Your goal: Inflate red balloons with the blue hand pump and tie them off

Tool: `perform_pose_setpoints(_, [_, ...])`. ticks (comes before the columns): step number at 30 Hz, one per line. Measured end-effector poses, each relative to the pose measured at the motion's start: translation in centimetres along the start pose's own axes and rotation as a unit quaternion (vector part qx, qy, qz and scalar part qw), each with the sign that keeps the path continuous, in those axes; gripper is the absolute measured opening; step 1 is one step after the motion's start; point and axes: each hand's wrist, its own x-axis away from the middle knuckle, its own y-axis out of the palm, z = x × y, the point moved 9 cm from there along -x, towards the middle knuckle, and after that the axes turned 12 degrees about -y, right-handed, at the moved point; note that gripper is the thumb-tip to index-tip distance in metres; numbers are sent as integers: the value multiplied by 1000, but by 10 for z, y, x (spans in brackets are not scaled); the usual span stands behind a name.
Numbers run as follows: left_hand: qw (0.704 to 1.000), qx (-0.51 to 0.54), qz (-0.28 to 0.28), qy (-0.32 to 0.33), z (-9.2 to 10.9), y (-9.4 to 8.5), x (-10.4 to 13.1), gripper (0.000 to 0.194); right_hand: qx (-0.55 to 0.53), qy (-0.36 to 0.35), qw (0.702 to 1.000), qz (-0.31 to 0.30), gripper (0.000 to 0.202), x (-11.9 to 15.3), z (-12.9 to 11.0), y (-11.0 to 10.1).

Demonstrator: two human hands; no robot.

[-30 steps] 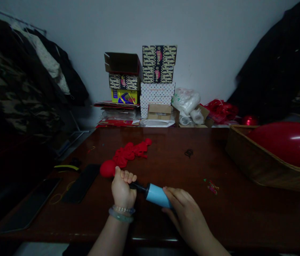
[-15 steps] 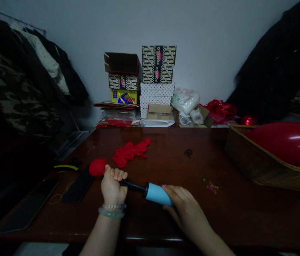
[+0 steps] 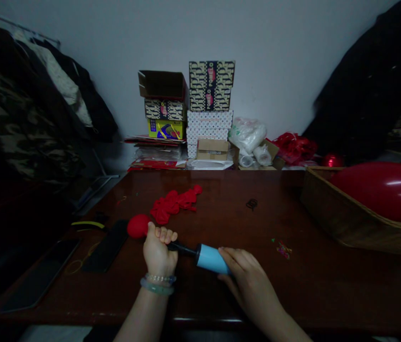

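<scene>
My left hand (image 3: 160,249) is closed around the black end of a hand balloon pump (image 3: 212,259). A small, partly filled red balloon (image 3: 138,226) sticks out past its thumb; the balloon's neck is hidden in the fist. My right hand (image 3: 250,275) wraps the pump's light blue barrel from the right, and its far end is covered by the palm. A short black shaft shows between the fist and the barrel. Behind the hands, a heap of limp red balloons (image 3: 172,204) lies on the brown table (image 3: 221,190).
Two dark flat slabs (image 3: 40,275) and a yellow-edged strip (image 3: 88,224) lie at left. Right of the hands are small colourful bits (image 3: 284,250) and a black coil (image 3: 252,204). A wicker basket (image 3: 349,228) holds a large red balloon (image 3: 385,190). Stacked boxes (image 3: 210,85) stand behind.
My left hand has moved right with the small balloon, closer to the blue barrel, so less black shaft shows. My right hand stays in nearly the same place.
</scene>
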Motion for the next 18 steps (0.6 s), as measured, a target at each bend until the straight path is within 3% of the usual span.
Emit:
perform_pose_setpoints(10, [999,-34,-5,-5,-20,6,10,48,38,-12,998,55,48,8,-12,6])
perform_pose_setpoints(14, [1000,-26,-6,-12,-16,7,7,47,27,-14,998,46,50,6,-13,5])
perform_pose_setpoints(18, [1000,-15,-7,-6,1,5,2,43,3,1,1000,4,57,0,-9,6])
